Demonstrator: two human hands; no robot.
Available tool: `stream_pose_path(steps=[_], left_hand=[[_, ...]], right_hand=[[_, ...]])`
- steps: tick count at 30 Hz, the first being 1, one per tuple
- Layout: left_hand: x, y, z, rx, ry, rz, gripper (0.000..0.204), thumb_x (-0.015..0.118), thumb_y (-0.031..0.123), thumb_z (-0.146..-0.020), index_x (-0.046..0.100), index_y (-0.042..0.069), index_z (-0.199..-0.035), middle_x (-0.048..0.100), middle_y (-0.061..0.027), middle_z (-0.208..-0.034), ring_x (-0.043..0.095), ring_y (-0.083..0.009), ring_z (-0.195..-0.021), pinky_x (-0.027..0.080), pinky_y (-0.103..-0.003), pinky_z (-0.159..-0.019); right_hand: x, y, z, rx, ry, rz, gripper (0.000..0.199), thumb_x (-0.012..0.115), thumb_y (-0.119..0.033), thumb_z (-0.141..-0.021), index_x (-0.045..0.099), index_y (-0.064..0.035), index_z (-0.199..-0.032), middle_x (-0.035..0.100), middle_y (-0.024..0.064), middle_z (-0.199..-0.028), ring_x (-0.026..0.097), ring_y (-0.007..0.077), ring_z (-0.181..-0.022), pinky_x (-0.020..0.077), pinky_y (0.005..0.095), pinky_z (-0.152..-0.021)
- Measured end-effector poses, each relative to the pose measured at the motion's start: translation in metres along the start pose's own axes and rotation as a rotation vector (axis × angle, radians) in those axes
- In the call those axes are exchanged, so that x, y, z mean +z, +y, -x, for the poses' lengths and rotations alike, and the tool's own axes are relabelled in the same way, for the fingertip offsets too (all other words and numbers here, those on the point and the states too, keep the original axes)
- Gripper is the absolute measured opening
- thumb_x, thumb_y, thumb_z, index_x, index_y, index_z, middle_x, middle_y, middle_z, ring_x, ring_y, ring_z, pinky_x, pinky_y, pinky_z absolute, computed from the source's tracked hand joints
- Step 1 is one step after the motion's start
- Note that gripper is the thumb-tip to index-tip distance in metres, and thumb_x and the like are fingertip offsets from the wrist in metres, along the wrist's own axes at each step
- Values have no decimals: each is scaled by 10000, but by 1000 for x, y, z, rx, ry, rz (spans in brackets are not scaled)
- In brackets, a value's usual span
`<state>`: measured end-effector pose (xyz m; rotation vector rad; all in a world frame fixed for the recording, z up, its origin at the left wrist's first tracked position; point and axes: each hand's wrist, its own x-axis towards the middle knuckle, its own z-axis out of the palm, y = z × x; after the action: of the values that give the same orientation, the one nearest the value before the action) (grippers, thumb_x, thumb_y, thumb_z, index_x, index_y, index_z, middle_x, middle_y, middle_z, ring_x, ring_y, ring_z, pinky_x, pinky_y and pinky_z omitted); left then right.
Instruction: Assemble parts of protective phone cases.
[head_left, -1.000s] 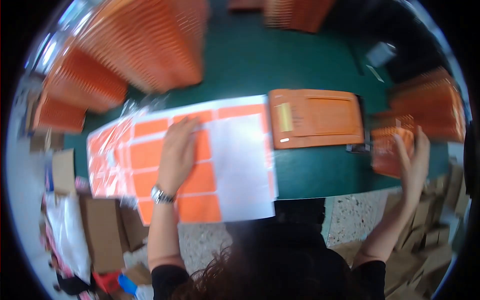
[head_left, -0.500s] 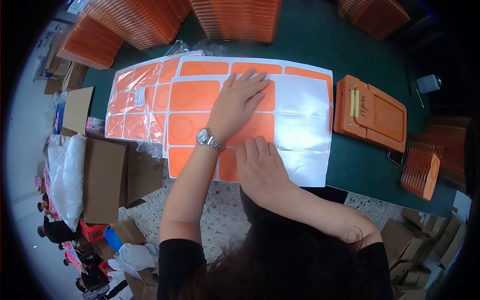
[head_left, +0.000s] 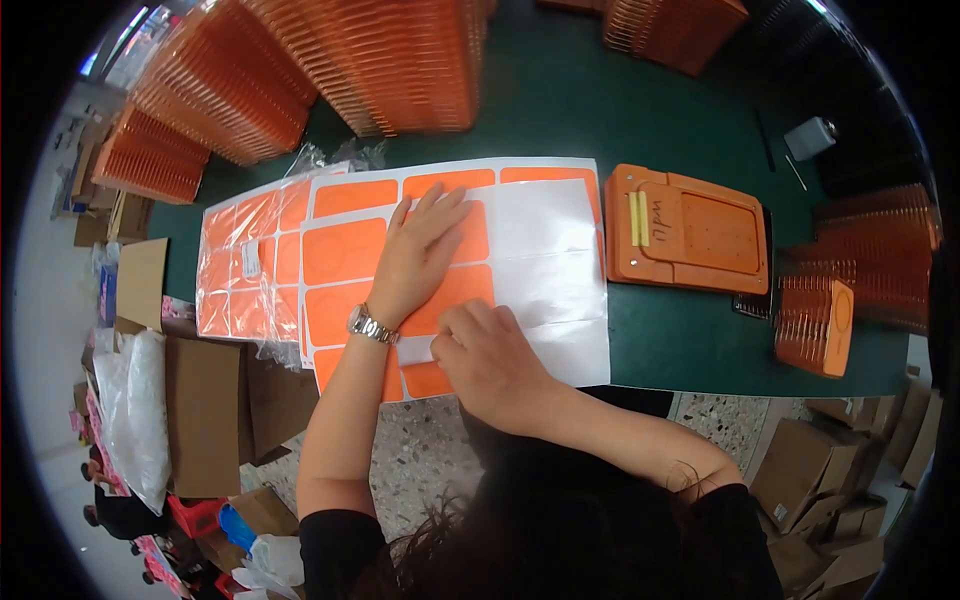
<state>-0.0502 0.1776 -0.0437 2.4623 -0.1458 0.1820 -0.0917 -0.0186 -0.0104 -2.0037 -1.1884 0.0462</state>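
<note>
A sheet of orange stickers (head_left: 343,250) lies on top of other sheets at the table's near edge. Its right part is bare silvery-white backing (head_left: 550,245). My left hand (head_left: 418,255), a watch on its wrist, rests flat on the stickers with fingers spread. My right hand (head_left: 492,362) is closed at the sheet's near edge, its fingertips curled at one orange sticker (head_left: 425,380). White backing shows just above that sticker, which appears partly lifted. The fingertips' exact grip is partly hidden by the hand.
Sticker sheets in clear plastic wrap (head_left: 228,265) lie to the left. An orange plastic mould (head_left: 690,235) with a yellow strip sits to the right. Tall stacks of orange pieces (head_left: 400,70) stand at the back, a smaller stack (head_left: 815,320) at right. Cardboard boxes (head_left: 205,415) flank the table.
My right hand has curled more tightly and shifted toward the near edge, exposing white backing beside a near sticker. My left hand stays flat on the sheet. The whole view has shifted.
</note>
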Motion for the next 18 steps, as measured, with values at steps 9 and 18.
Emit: stream_pose_path(steps=[9,18], left_hand=[[5,14,-11,18,-29,-66,357,623,119,-977,667,59,-1326,552,-128,-1509,384,-309,-1498,221,-483,-1243],[-6,80,-92,107,66,180,292,628,40,-969,704,25,-1251,630,-168,-1410,503,-321,-1414,385,-413,-1161]], right_hand=[[-162,-3,41,-25,390,106,259,768,-32,-680,749,-116,-925,618,28,-1075,552,255,-989,415,396,-819],[-225,81,101,232,415,728,229,742,-58,-706,723,-79,-933,605,81,-1048,573,288,-1025,420,409,-869]])
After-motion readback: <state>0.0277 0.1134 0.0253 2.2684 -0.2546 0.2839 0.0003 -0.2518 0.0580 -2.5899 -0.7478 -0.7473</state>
